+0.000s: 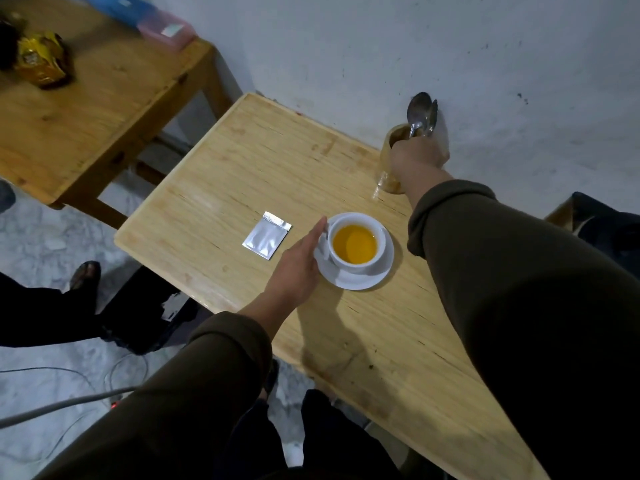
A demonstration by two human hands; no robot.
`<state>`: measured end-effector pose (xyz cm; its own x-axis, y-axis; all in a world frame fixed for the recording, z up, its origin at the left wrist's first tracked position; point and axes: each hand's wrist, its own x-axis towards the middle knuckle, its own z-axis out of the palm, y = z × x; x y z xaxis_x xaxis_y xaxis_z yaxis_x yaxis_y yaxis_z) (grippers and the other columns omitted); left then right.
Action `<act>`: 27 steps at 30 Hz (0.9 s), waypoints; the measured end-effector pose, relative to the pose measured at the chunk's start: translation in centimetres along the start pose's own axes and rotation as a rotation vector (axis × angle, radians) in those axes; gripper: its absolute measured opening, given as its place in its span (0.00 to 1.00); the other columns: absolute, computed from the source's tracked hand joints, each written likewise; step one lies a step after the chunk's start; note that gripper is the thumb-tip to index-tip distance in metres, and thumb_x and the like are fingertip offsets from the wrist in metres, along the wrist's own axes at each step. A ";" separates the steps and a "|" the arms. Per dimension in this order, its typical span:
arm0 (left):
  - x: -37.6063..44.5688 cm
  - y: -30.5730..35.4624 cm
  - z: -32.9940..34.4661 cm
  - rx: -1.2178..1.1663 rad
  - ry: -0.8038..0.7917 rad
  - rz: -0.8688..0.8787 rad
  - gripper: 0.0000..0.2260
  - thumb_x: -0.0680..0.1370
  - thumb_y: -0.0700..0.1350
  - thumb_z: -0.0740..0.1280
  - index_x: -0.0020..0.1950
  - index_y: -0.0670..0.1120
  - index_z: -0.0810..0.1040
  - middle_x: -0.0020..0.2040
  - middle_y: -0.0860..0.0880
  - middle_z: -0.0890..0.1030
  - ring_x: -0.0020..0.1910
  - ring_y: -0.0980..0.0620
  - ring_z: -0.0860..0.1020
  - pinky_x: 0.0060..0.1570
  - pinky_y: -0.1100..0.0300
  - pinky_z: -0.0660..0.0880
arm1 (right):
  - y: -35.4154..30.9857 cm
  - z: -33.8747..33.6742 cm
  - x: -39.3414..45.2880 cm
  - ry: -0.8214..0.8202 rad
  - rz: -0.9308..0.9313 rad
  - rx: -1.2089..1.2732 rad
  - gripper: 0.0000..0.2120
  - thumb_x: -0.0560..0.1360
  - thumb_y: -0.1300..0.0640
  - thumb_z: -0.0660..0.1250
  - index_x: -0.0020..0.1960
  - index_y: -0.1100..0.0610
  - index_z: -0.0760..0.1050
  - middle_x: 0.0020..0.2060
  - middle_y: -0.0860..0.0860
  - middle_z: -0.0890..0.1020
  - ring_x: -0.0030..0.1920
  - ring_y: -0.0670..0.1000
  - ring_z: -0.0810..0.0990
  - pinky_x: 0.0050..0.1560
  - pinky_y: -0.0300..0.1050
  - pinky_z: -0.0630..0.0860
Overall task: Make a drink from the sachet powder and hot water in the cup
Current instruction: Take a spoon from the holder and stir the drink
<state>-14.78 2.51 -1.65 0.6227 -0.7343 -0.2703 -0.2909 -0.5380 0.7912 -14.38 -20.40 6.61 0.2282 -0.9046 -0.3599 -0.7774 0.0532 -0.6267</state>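
A white cup [356,268] holding yellow-orange liquid stands on a white saucer [360,280] in the middle of the light wooden table [259,174]. A silver sachet [266,240] lies flat just left of it. My left hand [300,263] rests flat against the cup's handle side, fingers straight. My right hand [417,154] reaches to the far right, fingers closed around the stems of the spoons [420,114] that stand in a wooden holder [389,161] by the wall.
A second wooden table [104,109] stands at the far left with a gold foil packet [43,60] and a pink box [166,31]. Another person's legs and sandalled foot [85,275] are at the left. Cables run across the floor.
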 end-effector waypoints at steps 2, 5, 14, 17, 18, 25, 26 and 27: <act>0.0 0.3 0.0 0.005 0.006 -0.005 0.26 0.80 0.42 0.59 0.77 0.49 0.57 0.73 0.50 0.68 0.71 0.54 0.68 0.70 0.58 0.66 | 0.0 -0.2 -0.1 0.107 -0.010 0.046 0.19 0.77 0.57 0.58 0.67 0.58 0.67 0.65 0.53 0.73 0.66 0.55 0.69 0.68 0.54 0.67; 0.2 0.9 -0.1 0.096 0.027 -0.034 0.27 0.79 0.37 0.58 0.77 0.51 0.58 0.69 0.45 0.74 0.67 0.47 0.74 0.64 0.58 0.71 | 0.3 -0.8 -0.3 0.224 -0.178 -0.045 0.15 0.79 0.57 0.57 0.63 0.55 0.75 0.62 0.51 0.76 0.66 0.54 0.68 0.64 0.52 0.66; 0.1 1.2 -0.2 0.014 -0.024 -0.059 0.23 0.81 0.44 0.55 0.77 0.52 0.57 0.72 0.50 0.70 0.68 0.49 0.72 0.66 0.56 0.68 | -1.3 -4.7 -0.9 0.501 -0.457 0.023 0.16 0.76 0.67 0.60 0.59 0.55 0.77 0.56 0.52 0.80 0.63 0.52 0.71 0.62 0.42 0.72; 0.0 1.5 -0.4 -0.098 -0.052 -0.099 0.22 0.81 0.48 0.54 0.76 0.53 0.59 0.72 0.50 0.69 0.69 0.49 0.70 0.70 0.53 0.66 | -1.7 -5.8 -2.1 0.535 -0.424 0.100 0.13 0.76 0.66 0.62 0.56 0.55 0.78 0.53 0.51 0.81 0.60 0.51 0.72 0.61 0.42 0.74; -0.1 1.6 -0.5 -0.121 -0.049 -0.093 0.22 0.81 0.49 0.54 0.76 0.53 0.59 0.72 0.50 0.69 0.70 0.49 0.69 0.70 0.53 0.65 | -1.7 -6.1 -2.6 0.546 -0.414 0.122 0.12 0.76 0.65 0.62 0.55 0.55 0.79 0.52 0.51 0.81 0.59 0.51 0.73 0.60 0.42 0.74; -0.3 2.3 -1.7 -0.114 -0.127 -0.130 0.25 0.78 0.56 0.57 0.74 0.53 0.64 0.67 0.44 0.75 0.62 0.46 0.76 0.65 0.54 0.71 | 1.1 -5.4 -8.2 0.554 -0.424 0.135 0.08 0.77 0.61 0.60 0.52 0.59 0.77 0.48 0.56 0.82 0.57 0.56 0.74 0.46 0.36 0.63; -0.2 2.6 -2.0 -0.114 -0.165 -0.154 0.24 0.80 0.46 0.59 0.76 0.51 0.60 0.66 0.41 0.75 0.62 0.42 0.76 0.60 0.55 0.71 | 1.7 -5.1 -9.2 0.550 -0.404 0.139 0.09 0.78 0.60 0.59 0.52 0.60 0.77 0.48 0.58 0.81 0.57 0.57 0.74 0.45 0.37 0.62; -0.3 2.7 -2.2 -0.077 -0.165 -0.175 0.27 0.79 0.39 0.58 0.77 0.49 0.56 0.66 0.39 0.75 0.62 0.40 0.76 0.57 0.56 0.72 | 2.3 -4.8 -10.0 0.545 -0.387 0.134 0.11 0.79 0.59 0.57 0.52 0.61 0.76 0.48 0.59 0.81 0.55 0.58 0.75 0.44 0.38 0.62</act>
<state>-14.15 2.24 1.78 0.5299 -0.6935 -0.4880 -0.1288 -0.6346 0.7620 -21.28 -13.23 12.12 0.1203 -0.9510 0.2848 -0.6117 -0.2970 -0.7332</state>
